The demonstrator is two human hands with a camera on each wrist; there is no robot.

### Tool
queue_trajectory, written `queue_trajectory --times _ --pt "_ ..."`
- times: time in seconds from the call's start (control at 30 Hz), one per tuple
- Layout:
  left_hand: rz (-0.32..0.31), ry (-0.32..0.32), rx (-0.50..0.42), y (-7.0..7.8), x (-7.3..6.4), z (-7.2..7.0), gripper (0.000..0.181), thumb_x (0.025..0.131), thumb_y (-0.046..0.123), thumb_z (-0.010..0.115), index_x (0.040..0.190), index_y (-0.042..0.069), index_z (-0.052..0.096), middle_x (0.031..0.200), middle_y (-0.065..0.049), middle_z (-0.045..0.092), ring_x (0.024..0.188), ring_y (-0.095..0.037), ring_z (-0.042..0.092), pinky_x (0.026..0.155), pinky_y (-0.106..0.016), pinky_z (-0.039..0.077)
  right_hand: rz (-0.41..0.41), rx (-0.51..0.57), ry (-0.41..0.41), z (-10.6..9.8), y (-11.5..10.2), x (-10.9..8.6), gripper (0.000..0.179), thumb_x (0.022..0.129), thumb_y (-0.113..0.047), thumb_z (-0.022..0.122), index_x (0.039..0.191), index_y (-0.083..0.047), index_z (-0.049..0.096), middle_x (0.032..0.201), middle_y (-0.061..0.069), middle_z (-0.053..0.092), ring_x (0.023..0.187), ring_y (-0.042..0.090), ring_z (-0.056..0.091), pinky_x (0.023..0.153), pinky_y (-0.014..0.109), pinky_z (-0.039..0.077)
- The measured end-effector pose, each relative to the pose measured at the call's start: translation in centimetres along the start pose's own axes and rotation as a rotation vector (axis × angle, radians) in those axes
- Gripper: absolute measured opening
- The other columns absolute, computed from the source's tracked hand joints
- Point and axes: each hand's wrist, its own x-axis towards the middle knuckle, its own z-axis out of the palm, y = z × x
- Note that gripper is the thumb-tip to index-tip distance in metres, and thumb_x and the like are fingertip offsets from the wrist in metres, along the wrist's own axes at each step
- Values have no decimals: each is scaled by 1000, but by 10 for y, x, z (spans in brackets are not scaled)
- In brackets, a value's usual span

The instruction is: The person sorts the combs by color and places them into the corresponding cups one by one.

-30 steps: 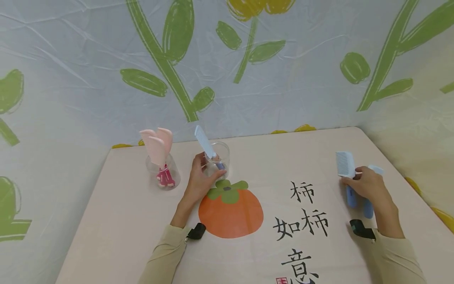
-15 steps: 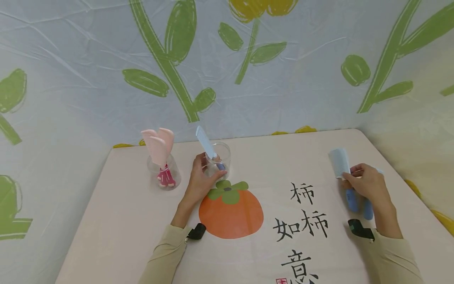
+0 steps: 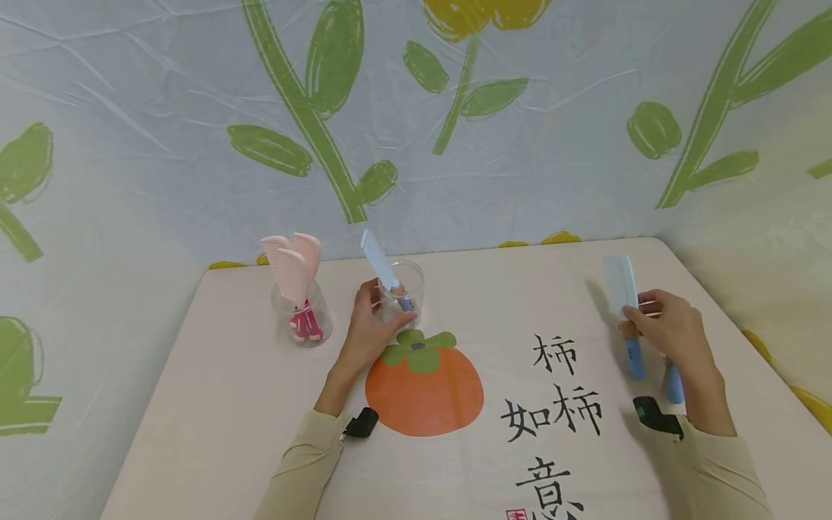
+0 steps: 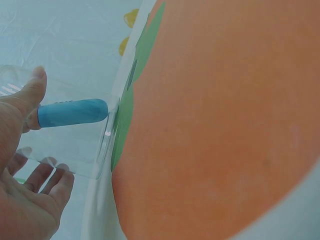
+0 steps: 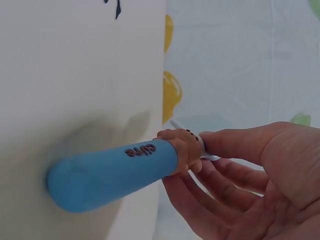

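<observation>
My left hand (image 3: 368, 328) grips a clear cup (image 3: 418, 278) from its near left side, thumb in front and fingers behind. Leaning inside that cup is a light blue comb (image 3: 378, 260); its blue handle (image 4: 75, 113) shows through the wall in the left wrist view. At the right of the table, my right hand (image 3: 672, 328) pinches a second light blue comb (image 3: 620, 282) near the neck, teeth end up. Its blue handle (image 5: 115, 172) carries brown lettering and a brown figure at the neck. A third comb (image 3: 674, 383) lies under my right wrist, mostly hidden.
Another clear cup (image 3: 318, 307) at the left holds several pink combs (image 3: 292, 271) with dark pink handles. The table mat (image 3: 208, 404) bears a printed persimmon (image 3: 424, 397) and black characters. A patterned curtain (image 3: 162, 144) hangs behind the table's back edge.
My right hand has lifted its comb from the table, tilting it upright and moving it slightly left, away from the other comb. The left hand stays on the cup.
</observation>
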Motion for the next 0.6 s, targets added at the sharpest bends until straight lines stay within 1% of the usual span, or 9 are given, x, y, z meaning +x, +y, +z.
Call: queue_trajectory --times 0.07,0.2,0.23,0.37,0.47,0.6 --pt "-2 -2 -5 0 0 0 76 87 16 84 146 3 37 141 -14 44 126 -33 44 117 -50 38 -11 6 12 0 -4 0 48 103 -28 60 126 14 53 119 39 62 105 53 60 66 48 49" --pt "2 -3 -25 0 -1 0 78 87 12 84 148 1 35 142 -17 42 128 -37 43 117 -53 37 -28 18 35 -1 -12 1 48 103 -29 61 124 13 55 117 37 63 106 53 60 70 51 48" --pt "2 -2 -29 0 -1 0 79 87 11 83 148 0 35 143 -18 42 128 -38 42 117 -54 36 -32 22 41 -1 -14 1 47 103 -29 62 123 13 55 116 37 64 106 53 60 70 50 48" --pt "6 2 -42 0 -1 1 81 87 8 83 149 -2 33 143 -21 41 129 -41 41 117 -56 36 -70 16 77 -1 -21 2 42 102 -27 64 118 11 59 110 34 67 102 50 63 66 39 46" --pt "5 3 -31 0 0 1 79 86 9 84 148 0 35 142 -19 42 127 -39 42 116 -54 37 -98 13 102 0 -26 2 39 101 -25 65 116 10 61 107 32 70 99 49 65 64 31 45" --pt "3 4 -12 0 0 1 76 87 14 84 146 2 37 140 -15 44 125 -34 44 117 -51 38 -125 19 119 0 -33 3 37 100 -24 68 116 9 63 106 31 71 97 47 68 59 19 43"
